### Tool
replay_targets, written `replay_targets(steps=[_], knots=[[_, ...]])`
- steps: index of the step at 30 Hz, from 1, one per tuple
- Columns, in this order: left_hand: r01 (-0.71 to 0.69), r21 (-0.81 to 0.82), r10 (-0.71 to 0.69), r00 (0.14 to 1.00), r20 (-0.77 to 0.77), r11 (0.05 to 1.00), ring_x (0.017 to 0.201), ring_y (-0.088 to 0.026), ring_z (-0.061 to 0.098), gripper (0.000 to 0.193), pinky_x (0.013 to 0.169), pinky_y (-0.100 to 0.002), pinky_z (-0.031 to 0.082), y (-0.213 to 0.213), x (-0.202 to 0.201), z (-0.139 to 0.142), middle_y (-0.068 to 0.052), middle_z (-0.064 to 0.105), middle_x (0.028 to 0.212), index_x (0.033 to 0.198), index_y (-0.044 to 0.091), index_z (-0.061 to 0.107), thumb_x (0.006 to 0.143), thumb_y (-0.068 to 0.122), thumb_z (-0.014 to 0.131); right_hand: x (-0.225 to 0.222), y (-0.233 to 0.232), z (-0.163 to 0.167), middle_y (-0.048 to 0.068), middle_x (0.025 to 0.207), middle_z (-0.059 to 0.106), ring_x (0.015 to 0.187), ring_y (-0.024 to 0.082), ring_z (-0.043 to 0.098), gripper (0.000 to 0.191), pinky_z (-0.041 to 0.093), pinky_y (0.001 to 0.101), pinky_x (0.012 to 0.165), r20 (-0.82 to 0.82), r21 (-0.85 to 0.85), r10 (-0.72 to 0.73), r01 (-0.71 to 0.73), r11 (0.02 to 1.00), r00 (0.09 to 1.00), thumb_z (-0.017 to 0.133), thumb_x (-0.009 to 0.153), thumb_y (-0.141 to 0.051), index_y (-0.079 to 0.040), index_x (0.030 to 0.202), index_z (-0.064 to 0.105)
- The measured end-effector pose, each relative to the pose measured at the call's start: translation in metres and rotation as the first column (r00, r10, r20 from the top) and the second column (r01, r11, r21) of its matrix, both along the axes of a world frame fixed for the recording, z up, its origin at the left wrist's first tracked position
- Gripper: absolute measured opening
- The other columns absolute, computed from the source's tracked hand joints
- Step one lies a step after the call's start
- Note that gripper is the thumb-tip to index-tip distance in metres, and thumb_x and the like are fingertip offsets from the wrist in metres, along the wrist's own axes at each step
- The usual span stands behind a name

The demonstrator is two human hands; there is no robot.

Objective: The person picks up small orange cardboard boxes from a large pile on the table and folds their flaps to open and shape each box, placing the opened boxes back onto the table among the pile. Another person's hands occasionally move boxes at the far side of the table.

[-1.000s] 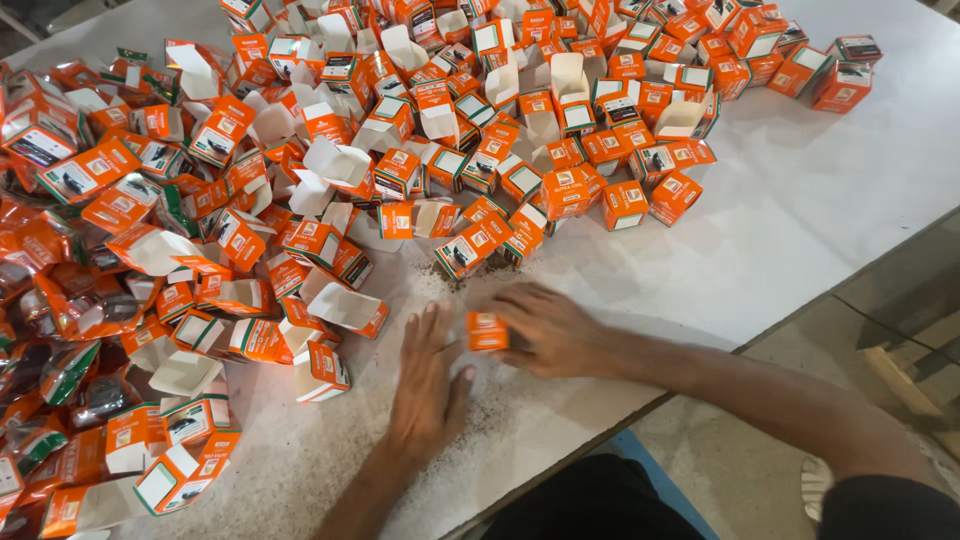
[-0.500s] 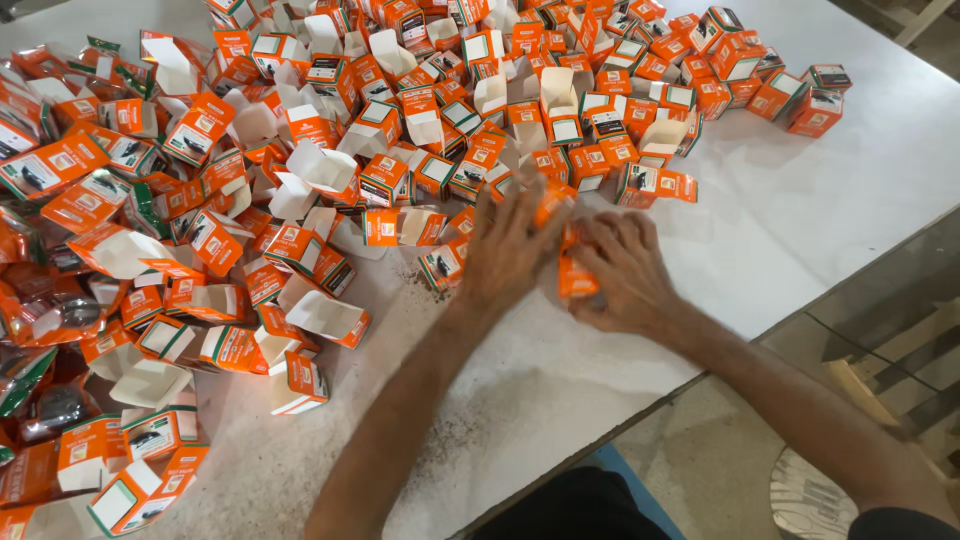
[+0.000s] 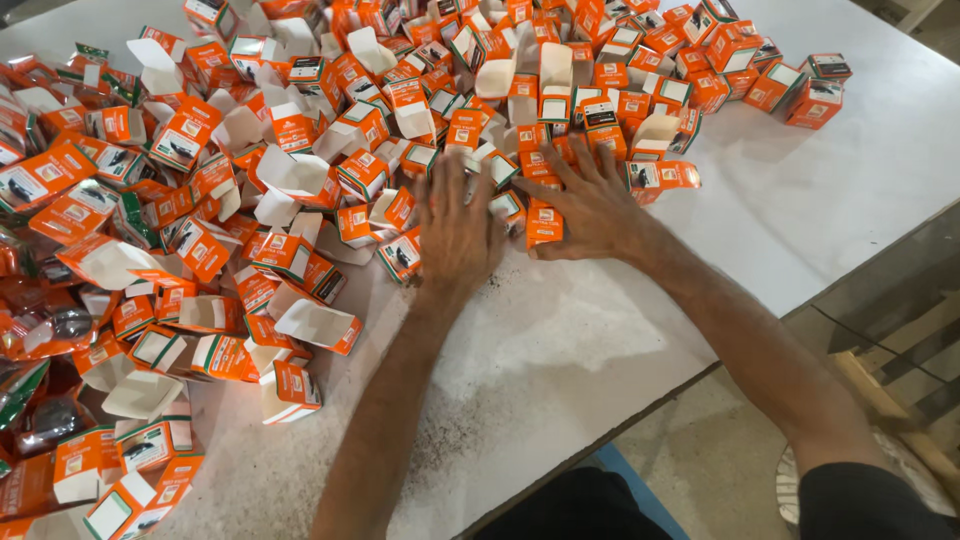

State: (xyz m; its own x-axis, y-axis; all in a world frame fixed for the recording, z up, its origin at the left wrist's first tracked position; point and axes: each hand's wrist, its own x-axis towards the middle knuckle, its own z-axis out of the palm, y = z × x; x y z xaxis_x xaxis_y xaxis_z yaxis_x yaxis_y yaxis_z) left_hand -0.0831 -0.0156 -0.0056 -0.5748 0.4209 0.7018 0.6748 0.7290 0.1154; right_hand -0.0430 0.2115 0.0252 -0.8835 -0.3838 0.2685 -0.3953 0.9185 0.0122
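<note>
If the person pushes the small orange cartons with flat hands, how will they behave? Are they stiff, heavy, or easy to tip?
The small orange cartons probably are light and slide easily on the smooth white table. Many lie tumbled with flaps open, so they likely tip and crush easily. Under the left hand and right hand, thin card should flex, not resist.

Small orange cartons: thin printed cardboard, slightly glossy outside, plain matt white inside the open flaps. Table top: white laminate, smooth, matt, speckled with dark grit near its edge.
</note>
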Motion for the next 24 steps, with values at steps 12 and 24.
replay_targets(steps=[12,24], knots=[[0.035,-0.134,-0.023,0.995,0.094,0.99,0.142,-0.056,0.03,0.061,0.108,-0.07,0.035,-0.007,0.001,0.003,-0.018,0.035,0.158,0.132,0.001,0.062,0.082,0.031,0.079,0.157,0.006,0.003,0.02,0.159,0.027,0.145,0.05,0.022,0.101,0.024,0.0661,0.112,0.088,-0.081,0.102,-0.095,0.992,0.991,0.081,0.057,-0.058,-0.027,0.146,0.044],[0.178,-0.299,-0.22,0.969,-0.113,0.938,0.128,-0.045,0.047,0.03,0.109,-0.06,0.039,0.025,0.052,0.008,-0.022,0.052,0.134,0.114,0.001,0.061,0.087,0.012,0.068,0.135,0.084,0.011,0.018,0.16,0.027,0.147,0.05,0.024,0.104,0.031,0.0631,0.111,0.04,0.041,-0.127,0.126,0.991,0.991,0.081,0.054,-0.056,-0.03,0.148,0.045]])
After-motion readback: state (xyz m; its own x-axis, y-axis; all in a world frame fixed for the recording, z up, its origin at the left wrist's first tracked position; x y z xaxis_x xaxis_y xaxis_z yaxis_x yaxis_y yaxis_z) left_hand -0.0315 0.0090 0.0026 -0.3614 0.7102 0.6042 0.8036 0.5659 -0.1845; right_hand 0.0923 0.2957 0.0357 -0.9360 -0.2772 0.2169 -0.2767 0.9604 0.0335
